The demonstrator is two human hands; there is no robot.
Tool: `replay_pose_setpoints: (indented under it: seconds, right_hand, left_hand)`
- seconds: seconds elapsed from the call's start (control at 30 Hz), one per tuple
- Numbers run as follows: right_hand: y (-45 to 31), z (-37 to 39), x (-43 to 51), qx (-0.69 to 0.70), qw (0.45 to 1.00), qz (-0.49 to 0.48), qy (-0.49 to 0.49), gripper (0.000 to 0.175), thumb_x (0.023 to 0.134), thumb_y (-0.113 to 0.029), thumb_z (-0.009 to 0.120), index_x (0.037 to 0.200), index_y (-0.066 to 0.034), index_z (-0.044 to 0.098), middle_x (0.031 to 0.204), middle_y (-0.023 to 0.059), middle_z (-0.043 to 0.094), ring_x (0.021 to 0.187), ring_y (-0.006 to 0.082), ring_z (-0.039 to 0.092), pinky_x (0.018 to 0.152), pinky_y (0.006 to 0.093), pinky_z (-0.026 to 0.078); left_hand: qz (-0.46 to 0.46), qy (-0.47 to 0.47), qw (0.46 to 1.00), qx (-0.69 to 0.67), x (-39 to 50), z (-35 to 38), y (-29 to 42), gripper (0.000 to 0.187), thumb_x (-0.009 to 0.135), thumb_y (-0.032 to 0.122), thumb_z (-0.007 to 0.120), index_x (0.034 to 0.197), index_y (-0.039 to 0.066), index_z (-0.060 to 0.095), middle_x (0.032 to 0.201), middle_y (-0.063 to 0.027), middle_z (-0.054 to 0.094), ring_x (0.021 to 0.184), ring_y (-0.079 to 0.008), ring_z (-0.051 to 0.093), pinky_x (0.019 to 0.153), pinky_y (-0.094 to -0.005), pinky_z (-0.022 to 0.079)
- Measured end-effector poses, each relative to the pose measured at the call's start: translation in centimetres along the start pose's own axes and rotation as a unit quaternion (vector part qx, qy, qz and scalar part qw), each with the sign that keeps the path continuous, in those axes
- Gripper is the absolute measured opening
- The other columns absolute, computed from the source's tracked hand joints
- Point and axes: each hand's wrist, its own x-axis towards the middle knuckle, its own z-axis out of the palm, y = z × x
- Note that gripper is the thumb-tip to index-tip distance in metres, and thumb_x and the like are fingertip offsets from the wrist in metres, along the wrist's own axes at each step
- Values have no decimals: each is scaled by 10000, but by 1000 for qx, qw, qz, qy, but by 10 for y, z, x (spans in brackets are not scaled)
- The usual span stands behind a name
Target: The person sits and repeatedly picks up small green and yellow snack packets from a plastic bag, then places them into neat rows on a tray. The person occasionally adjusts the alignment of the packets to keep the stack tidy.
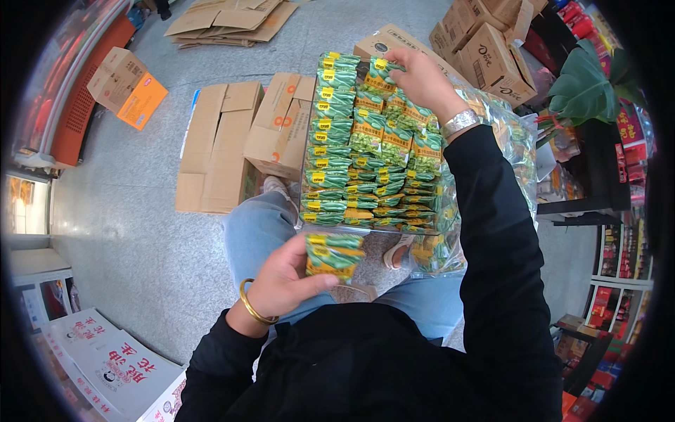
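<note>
In my left hand [287, 279], close to my lap, is a small stack of green-and-yellow snack packets [333, 258]. A clear plastic box [337, 228] stands before me, holding rows of the same packets [328, 158]; its left column is tightly lined up on edge, while several packets near the middle lie flat. My right hand [424, 79] reaches over the far part of the box, its fingers on one snack packet [381, 74]. To the right, under my right arm, a large clear plastic bag [506, 137] holds more packets.
Closed cardboard cartons [211, 147] stand left of the box, with flattened cardboard [232, 21] farther off. More cartons [490, 63] and a leafy plant [585, 84] are at the far right. An orange-and-brown carton [129, 89] sits by a display case. White printed boxes [111, 358] lie at lower left.
</note>
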Motion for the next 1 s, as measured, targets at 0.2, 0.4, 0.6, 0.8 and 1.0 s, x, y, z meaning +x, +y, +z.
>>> replay_pose_setpoints:
  seconds: [0.2, 0.4, 0.6, 0.8, 1.0]
  right_hand:
    - [-10, 6, -6, -45, 999, -7, -26, 256, 912, -70, 614, 1161, -43, 667, 1114, 186, 703, 1038, 353, 665, 902, 430, 519]
    - [-1, 19, -7, -98, 993, -44, 55, 247, 914, -70, 618, 1153, -56, 679, 1049, 180, 721, 949, 371, 682, 832, 457, 537]
    - [-3, 17, -8, -35, 993, -18, 113, 213, 900, -86, 622, 1094, -45, 700, 995, 201, 721, 921, 372, 688, 817, 461, 543]
    - [3, -17, -13, 278, 956, 71, 56, 132, 902, -117, 633, 1002, -44, 680, 871, 29, 678, 797, 154, 628, 736, 321, 506]
    - [-6, -29, -38, 320, 924, 157, -141, 48, 886, -134, 574, 858, -102, 598, 890, -43, 625, 746, 66, 489, 629, 250, 395]
  left_hand:
    - [-16, -67, 996, 60, 9, 15, 6, 551, 888, 25, 723, 1375, -34, 473, 1331, -116, 593, 1210, -169, 584, 1048, -343, 467]
    - [-34, -61, 996, 56, 8, 16, 0, 538, 906, 50, 720, 1378, -15, 470, 1275, -80, 612, 1177, -138, 583, 1016, -312, 478]
    - [-43, -52, 996, 65, 7, 16, 0, 541, 898, 39, 725, 1372, -14, 471, 1264, -82, 620, 1173, -146, 591, 1015, -321, 479]
    - [-28, -41, 995, 85, 9, 18, 10, 490, 906, 53, 721, 1331, -9, 485, 1240, -73, 624, 1145, -136, 592, 998, -313, 484]
    - [36, -32, 996, 76, 18, 22, 29, 486, 912, 63, 723, 1331, -12, 487, 1220, -55, 621, 1127, -120, 584, 993, -307, 480]
